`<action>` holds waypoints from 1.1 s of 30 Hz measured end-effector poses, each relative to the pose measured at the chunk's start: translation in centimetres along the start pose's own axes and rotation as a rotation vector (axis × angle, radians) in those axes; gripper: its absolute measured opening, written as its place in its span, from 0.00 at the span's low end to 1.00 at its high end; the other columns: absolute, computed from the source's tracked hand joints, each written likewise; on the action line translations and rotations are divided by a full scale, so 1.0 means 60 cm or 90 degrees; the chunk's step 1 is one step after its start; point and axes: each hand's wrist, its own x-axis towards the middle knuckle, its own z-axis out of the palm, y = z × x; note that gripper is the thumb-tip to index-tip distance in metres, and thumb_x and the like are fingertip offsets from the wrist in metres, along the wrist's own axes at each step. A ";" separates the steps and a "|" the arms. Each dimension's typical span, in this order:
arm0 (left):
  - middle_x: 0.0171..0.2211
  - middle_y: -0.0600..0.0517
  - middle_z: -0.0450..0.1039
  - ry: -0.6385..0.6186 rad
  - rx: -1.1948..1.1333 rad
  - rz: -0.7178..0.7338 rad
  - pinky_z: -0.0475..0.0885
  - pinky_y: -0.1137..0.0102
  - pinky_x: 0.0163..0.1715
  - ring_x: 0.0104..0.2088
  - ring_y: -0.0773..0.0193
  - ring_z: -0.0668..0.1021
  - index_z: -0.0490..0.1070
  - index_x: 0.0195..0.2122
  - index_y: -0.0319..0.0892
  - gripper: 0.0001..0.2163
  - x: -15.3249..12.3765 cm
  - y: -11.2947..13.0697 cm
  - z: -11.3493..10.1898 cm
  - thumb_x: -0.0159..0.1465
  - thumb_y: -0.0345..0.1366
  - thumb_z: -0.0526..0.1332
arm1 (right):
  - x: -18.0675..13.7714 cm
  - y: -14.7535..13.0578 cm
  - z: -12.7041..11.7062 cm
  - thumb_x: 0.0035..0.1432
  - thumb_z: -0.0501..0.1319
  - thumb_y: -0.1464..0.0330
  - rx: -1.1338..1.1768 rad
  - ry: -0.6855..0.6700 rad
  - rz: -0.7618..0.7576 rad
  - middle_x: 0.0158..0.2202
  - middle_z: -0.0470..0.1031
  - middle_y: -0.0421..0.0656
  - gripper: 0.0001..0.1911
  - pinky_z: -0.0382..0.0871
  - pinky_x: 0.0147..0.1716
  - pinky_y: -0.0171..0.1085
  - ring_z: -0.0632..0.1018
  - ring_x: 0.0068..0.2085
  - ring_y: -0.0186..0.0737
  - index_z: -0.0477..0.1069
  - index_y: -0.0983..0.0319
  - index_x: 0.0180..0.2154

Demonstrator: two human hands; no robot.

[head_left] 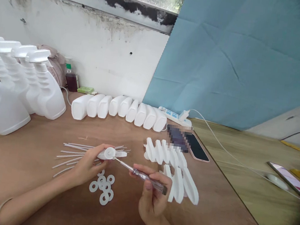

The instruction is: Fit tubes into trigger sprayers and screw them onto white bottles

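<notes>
My left hand (90,165) is closed on a white spray trigger head (110,153), its round underside turned toward me. In my right hand (154,197) is a screwdriver (142,175) with a clear handle; its thin metal shaft reaches left and the tip meets the edge of the spray head. Several thin white dip tubes (71,153) lie fanned out behind and beside my left hand. Below it sits a loose pile of white ring gaskets (105,187). White curved trigger-shaped plastic parts (178,185) lie in two rows to the right, close to my right hand.
White spray bottles (49,96) stand at the left. A row of white plastic covers (132,111) lines the back. A dark bottle (72,80), a green box (85,90), a power strip (175,117) and a phone (197,147) lie near the wall. The table edge (238,196) runs along the right.
</notes>
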 end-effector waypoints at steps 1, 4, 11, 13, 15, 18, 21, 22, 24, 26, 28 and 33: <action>0.35 0.52 0.70 0.000 -0.002 0.002 0.64 0.74 0.35 0.34 0.65 0.71 0.63 0.44 0.41 0.10 0.000 0.000 0.001 0.61 0.36 0.53 | 0.001 -0.001 0.001 0.61 0.48 0.70 -0.005 0.005 -0.007 0.41 0.73 0.43 0.05 0.73 0.33 0.40 0.77 0.35 0.35 0.53 0.55 0.39; 0.36 0.52 0.70 -0.016 -0.003 0.003 0.64 0.73 0.36 0.35 0.65 0.71 0.63 0.44 0.42 0.10 -0.003 -0.003 0.004 0.60 0.34 0.53 | 0.004 -0.004 0.001 0.61 0.48 0.71 -0.030 -0.004 -0.015 0.41 0.73 0.43 0.05 0.73 0.34 0.40 0.77 0.36 0.36 0.53 0.55 0.39; 0.38 0.52 0.70 -0.049 0.008 0.033 0.66 0.72 0.38 0.37 0.64 0.72 0.62 0.45 0.42 0.13 -0.009 0.000 0.008 0.58 0.29 0.54 | -0.004 0.008 -0.006 0.58 0.49 0.74 -0.105 -0.107 -0.080 0.42 0.72 0.48 0.10 0.73 0.36 0.44 0.75 0.43 0.41 0.53 0.56 0.41; 0.39 0.51 0.70 -0.056 0.009 0.046 0.66 0.72 0.38 0.37 0.64 0.72 0.62 0.46 0.43 0.13 -0.010 0.003 0.006 0.59 0.30 0.53 | -0.006 0.012 -0.006 0.56 0.51 0.76 -0.125 -0.137 -0.106 0.43 0.71 0.48 0.14 0.73 0.37 0.44 0.74 0.44 0.41 0.54 0.56 0.43; 0.39 0.51 0.70 -0.059 0.013 0.049 0.67 0.73 0.37 0.37 0.64 0.72 0.62 0.46 0.43 0.13 -0.011 0.004 0.006 0.59 0.30 0.53 | -0.005 0.011 -0.005 0.54 0.53 0.78 -0.147 -0.151 -0.129 0.42 0.71 0.47 0.17 0.73 0.36 0.43 0.75 0.43 0.40 0.55 0.55 0.43; 0.39 0.51 0.70 -0.055 0.022 0.057 0.67 0.74 0.36 0.37 0.64 0.72 0.61 0.46 0.43 0.13 -0.012 0.002 0.008 0.60 0.32 0.54 | 0.000 0.006 -0.003 0.52 0.57 0.78 -0.204 -0.149 -0.144 0.39 0.72 0.45 0.17 0.74 0.34 0.39 0.76 0.39 0.39 0.57 0.56 0.42; 0.36 0.52 0.70 -0.052 0.027 0.064 0.66 0.73 0.36 0.35 0.65 0.72 0.62 0.44 0.43 0.12 -0.012 0.000 0.011 0.59 0.35 0.56 | 0.003 0.001 -0.006 0.51 0.59 0.76 -0.280 -0.146 -0.152 0.35 0.73 0.43 0.14 0.74 0.31 0.36 0.77 0.35 0.37 0.61 0.56 0.39; 0.36 0.52 0.70 -0.056 0.028 0.062 0.66 0.73 0.36 0.34 0.65 0.72 0.63 0.44 0.43 0.11 -0.012 0.001 0.011 0.59 0.36 0.56 | 0.003 0.001 -0.007 0.51 0.60 0.76 -0.295 -0.141 -0.157 0.34 0.73 0.43 0.13 0.74 0.31 0.35 0.77 0.34 0.36 0.61 0.57 0.38; 0.35 0.52 0.70 -0.068 0.029 0.065 0.66 0.73 0.36 0.34 0.65 0.72 0.63 0.43 0.42 0.11 -0.011 0.002 0.010 0.60 0.37 0.56 | 0.003 0.000 -0.009 0.50 0.60 0.75 -0.303 -0.120 -0.172 0.32 0.73 0.42 0.13 0.74 0.30 0.34 0.77 0.32 0.35 0.61 0.57 0.36; 0.36 0.51 0.70 -0.079 0.033 0.084 0.66 0.73 0.36 0.35 0.65 0.72 0.64 0.43 0.42 0.10 -0.010 0.003 0.009 0.60 0.37 0.55 | 0.003 0.000 -0.009 0.50 0.60 0.76 -0.301 -0.109 -0.184 0.31 0.73 0.42 0.13 0.74 0.29 0.34 0.77 0.31 0.35 0.61 0.57 0.36; 0.37 0.50 0.69 -0.084 0.040 0.109 0.66 0.73 0.36 0.36 0.64 0.72 0.64 0.43 0.41 0.10 -0.010 0.003 0.006 0.61 0.37 0.55 | 0.003 -0.003 -0.006 0.50 0.60 0.77 -0.303 -0.118 -0.192 0.32 0.74 0.42 0.14 0.74 0.29 0.35 0.77 0.32 0.35 0.61 0.57 0.37; 0.35 0.50 0.68 -0.096 0.067 0.123 0.66 0.72 0.35 0.35 0.64 0.71 0.63 0.43 0.42 0.09 -0.012 -0.004 0.003 0.62 0.37 0.53 | 0.003 -0.009 0.000 0.49 0.59 0.79 -0.289 -0.178 -0.203 0.36 0.75 0.43 0.17 0.75 0.29 0.36 0.78 0.34 0.38 0.60 0.55 0.38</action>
